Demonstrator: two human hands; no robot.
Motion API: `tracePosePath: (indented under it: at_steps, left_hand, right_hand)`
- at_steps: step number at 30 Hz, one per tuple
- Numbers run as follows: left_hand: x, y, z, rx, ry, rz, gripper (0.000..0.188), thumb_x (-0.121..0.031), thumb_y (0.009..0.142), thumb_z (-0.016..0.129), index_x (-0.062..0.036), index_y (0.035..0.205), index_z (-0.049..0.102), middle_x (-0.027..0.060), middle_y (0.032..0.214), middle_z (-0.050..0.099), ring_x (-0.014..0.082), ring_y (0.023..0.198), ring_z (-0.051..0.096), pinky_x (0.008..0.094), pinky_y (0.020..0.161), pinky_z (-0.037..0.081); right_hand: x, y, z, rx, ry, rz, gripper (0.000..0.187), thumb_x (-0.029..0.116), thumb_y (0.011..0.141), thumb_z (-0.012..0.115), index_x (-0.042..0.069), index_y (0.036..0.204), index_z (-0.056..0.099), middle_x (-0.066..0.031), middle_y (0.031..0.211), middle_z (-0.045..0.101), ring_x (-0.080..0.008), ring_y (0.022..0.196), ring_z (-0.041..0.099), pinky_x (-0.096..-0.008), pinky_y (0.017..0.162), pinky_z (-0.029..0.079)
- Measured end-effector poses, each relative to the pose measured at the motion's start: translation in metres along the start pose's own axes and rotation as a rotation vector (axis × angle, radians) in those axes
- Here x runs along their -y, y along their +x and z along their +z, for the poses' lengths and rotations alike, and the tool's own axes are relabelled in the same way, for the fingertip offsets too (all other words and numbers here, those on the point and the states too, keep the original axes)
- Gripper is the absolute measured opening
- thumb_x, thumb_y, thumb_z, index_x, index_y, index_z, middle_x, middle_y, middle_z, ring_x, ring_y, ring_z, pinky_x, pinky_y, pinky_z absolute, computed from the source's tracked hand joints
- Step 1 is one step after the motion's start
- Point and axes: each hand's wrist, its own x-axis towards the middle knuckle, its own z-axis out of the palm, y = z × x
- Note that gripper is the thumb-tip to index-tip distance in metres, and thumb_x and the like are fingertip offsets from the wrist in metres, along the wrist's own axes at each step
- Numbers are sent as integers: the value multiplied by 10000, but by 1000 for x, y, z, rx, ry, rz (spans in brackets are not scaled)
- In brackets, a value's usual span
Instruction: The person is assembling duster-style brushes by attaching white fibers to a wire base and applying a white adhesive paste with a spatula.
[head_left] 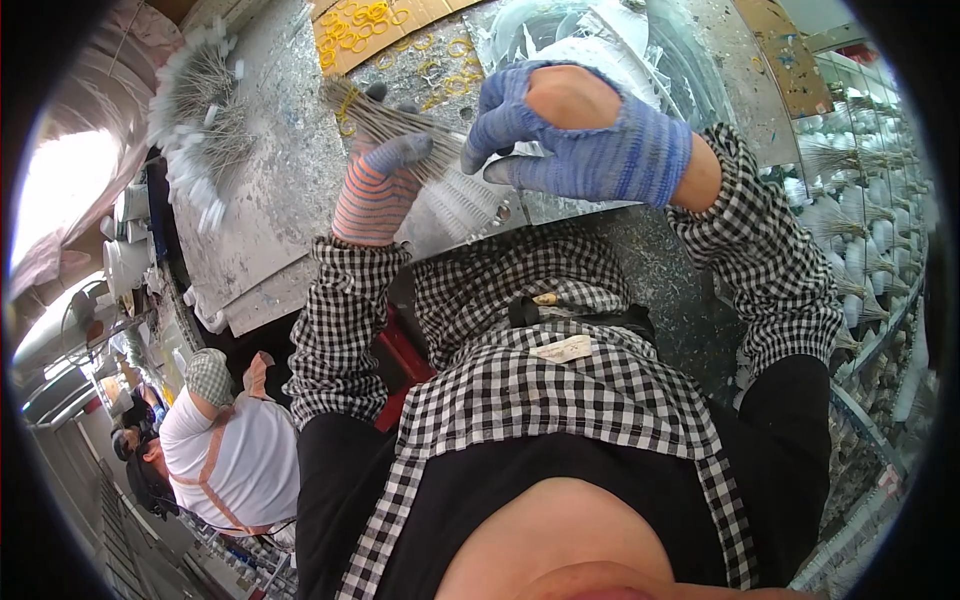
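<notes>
My left hand (378, 190), in an orange-and-grey striped knit glove, is closed round a bundle of thin wire-stemmed brushes (410, 140). Their bare wire ends point up and left, with a yellow band near the tips. White bristle heads (462, 205) hang at the lower right, over the table's front edge. My right hand (590, 135) wears a blue knit glove with a hole over its back. Its fingers are curled in right beside the wires, thumb and forefinger near each other. Whether a brush is between them is hard to make out.
Yellow rubber bands (360, 28) lie on cardboard and are scattered over the speckled metal table (285, 130). Fanned bundles of white brushes (200, 120) rest at the left. Clear plastic with white brushes (610, 50) lies behind my right hand. Racked brushes (865, 230) stand right; another person (235, 450) sits lower left.
</notes>
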Motion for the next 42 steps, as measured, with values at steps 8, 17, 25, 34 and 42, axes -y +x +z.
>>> tracePosePath:
  at_steps: [8,17,25,34,42]
  left_hand:
    - [-13,27,5,96,69,34,737,65,840,538,-81,1526,312,112,1148,612,231,1032,656,381,993,558]
    - [-22,76,61,218,1316,995,233,-5,903,706,-56,1130,713,40,1118,700,174,990,687,293,909,577]
    - [-14,102,138,340,1584,1132,341,-52,762,708,-127,1092,667,125,1042,609,328,1061,574,450,937,483]
    - [16,126,135,547,1819,1158,217,-179,861,644,-133,1072,666,98,1052,609,297,1065,582,422,962,472]
    - [15,131,133,541,1843,1128,212,-190,838,665,-135,1042,668,84,1028,614,287,1046,586,419,954,471]
  right_hand:
    - [-4,0,11,153,-529,300,252,353,837,702,104,837,741,-136,763,709,-323,790,725,-434,742,592]
    - [-48,-17,5,-149,-347,460,349,366,843,764,72,1028,731,-127,884,754,-270,801,738,-369,798,590]
    - [-115,-59,0,-268,-466,337,236,328,887,644,95,917,674,-110,836,693,-291,771,680,-426,715,547]
    - [-160,-80,15,-97,-730,303,194,335,899,635,152,903,698,-95,812,702,-280,770,697,-423,691,549]
    - [-140,-73,14,-125,-336,699,534,565,948,622,106,1209,710,-88,1129,753,-290,1047,709,-364,938,560]
